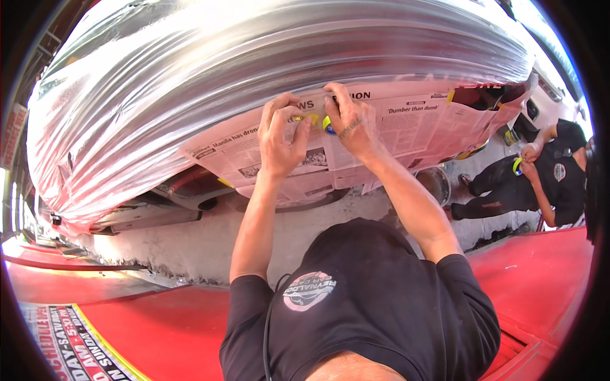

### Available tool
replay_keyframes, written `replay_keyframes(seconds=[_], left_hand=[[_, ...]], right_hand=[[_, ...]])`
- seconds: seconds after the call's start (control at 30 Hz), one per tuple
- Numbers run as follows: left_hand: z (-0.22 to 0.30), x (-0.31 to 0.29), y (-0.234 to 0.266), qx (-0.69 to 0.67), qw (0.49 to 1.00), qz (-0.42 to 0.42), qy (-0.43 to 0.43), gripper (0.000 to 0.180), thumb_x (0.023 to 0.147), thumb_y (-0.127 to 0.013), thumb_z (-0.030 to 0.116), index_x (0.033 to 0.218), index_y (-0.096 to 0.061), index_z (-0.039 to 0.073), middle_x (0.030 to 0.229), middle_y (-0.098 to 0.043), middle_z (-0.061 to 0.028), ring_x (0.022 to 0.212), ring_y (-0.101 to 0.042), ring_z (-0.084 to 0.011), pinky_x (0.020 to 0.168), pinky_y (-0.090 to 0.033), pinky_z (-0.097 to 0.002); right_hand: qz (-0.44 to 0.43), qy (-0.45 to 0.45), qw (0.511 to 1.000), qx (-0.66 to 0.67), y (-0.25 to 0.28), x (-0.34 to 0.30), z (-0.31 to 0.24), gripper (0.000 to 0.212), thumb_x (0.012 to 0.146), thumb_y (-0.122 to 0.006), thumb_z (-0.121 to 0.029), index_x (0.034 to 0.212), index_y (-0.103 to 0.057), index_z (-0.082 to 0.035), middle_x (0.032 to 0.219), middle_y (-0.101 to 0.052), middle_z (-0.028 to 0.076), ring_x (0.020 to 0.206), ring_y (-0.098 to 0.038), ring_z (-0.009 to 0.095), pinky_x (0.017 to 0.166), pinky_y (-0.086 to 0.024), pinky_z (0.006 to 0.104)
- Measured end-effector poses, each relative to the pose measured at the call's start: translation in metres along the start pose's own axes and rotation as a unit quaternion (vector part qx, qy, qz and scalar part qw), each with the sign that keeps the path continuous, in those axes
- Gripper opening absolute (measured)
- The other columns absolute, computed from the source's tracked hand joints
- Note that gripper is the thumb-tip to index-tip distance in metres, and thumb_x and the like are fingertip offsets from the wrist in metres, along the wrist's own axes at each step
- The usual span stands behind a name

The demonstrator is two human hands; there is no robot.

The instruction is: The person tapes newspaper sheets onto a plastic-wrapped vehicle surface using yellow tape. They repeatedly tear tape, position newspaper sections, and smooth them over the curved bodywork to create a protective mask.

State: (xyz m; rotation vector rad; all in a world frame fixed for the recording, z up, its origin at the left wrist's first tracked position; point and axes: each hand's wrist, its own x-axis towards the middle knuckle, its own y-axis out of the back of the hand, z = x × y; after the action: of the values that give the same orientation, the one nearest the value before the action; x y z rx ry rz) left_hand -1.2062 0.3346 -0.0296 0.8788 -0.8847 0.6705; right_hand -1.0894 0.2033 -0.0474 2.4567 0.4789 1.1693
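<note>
Head view: the left hand (284,136) rests at the newspaper's (406,130) upper edge, fingers bent, thumb at a yellow tape strip (310,119); whether it pinches the strip cannot be told; the right hand (351,126), just beside it, is closed on a yellow tape roll (328,126), situated between the hands; plastic sheeting (190,95) covers the vehicle above; a co-worker (551,171) stands at right.

Strong daylight is pouring in from above, burning patches of the plastic sheeting (210,38) white and streaking its folds with glare. Fisheye distortion is bending the yellow-edged sign (82,343) near the blackened rim; the newspaper (394,130) is appearing fairly sharp.
</note>
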Motion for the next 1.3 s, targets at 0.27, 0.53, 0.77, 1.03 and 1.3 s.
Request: replay_keyframes(seconds=[0.27, 0.53, 0.77, 1.03, 1.3], left_hand=[[0.002, 0.017, 0.007, 0.105, 0.993, -0.058, -0.021, 0.034, 0.08, -0.075, 0.001, 0.109, -0.059, 0.005, 0.121, -0.067, -0.0111, 0.114, -0.058, -0.0327, 0.098, -0.041, -0.0463], [-0.002, 0.016, 0.003, 0.103, 0.992, -0.063, 0.023, 0.047, 0.08, -0.076, 0.0, 0.122, -0.057, 0.006, 0.109, -0.068, -0.011, 0.103, -0.062, -0.0308, 0.092, -0.043, -0.0417], [-0.003, 0.03, 0.002, 0.114, 0.987, -0.112, 0.017, 0.054, 0.081, -0.073, -0.001, 0.13, -0.055, 0.007, 0.092, -0.07, -0.0066, 0.09, -0.065, -0.0258, 0.086, -0.043, -0.0398], [-0.015, 0.023, -0.013, 0.167, 0.982, -0.085, 0.02, 0.048, 0.084, -0.071, -0.001, 0.129, -0.058, 0.008, 0.09, -0.07, -0.0073, 0.082, -0.063, -0.0302, 0.084, -0.044, -0.0393], [0.018, 0.032, 0.0, 0.086, 0.995, 0.043, 0.029, 0.028, 0.083, -0.076, 0.004, 0.109, -0.065, 0.003, 0.093, -0.066, -0.011, 0.08, -0.062, -0.0246, 0.077, -0.048, -0.0358]], right_hand=[[0.054, 0.077, 0.995, 0.014, -0.005, -0.013, 0.02, 0.022, 0.092, -0.068, -0.007, 0.114, -0.063, -0.008, 0.07, -0.067, 0.013, 0.06, -0.069, 0.031, 0.053, -0.051, 0.0395], [0.052, 0.032, 0.998, 0.003, 0.008, -0.012, 0.007, 0.036, 0.091, -0.068, -0.008, 0.126, -0.062, -0.011, 0.068, -0.066, 0.013, 0.061, -0.068, 0.03, 0.055, -0.051, 0.0407], [0.019, 0.008, 1.0, -0.009, 0.018, -0.01, 0.005, 0.04, 0.09, -0.067, -0.008, 0.129, -0.059, -0.01, 0.076, -0.069, 0.015, 0.068, -0.069, 0.034, 0.06, -0.053, 0.0434], [0.039, 0.163, 0.983, -0.075, 0.001, -0.016, 0.017, 0.043, 0.085, -0.069, 0.0, 0.126, -0.065, -0.011, 0.081, -0.064, 0.008, 0.065, -0.066, 0.029, 0.055, -0.054, 0.04], [0.018, 0.138, 0.984, -0.113, 0.004, -0.018, 0.016, 0.049, 0.085, -0.068, -0.002, 0.132, -0.063, -0.014, 0.084, -0.061, 0.007, 0.064, -0.065, 0.029, 0.053, -0.052, 0.0397]])
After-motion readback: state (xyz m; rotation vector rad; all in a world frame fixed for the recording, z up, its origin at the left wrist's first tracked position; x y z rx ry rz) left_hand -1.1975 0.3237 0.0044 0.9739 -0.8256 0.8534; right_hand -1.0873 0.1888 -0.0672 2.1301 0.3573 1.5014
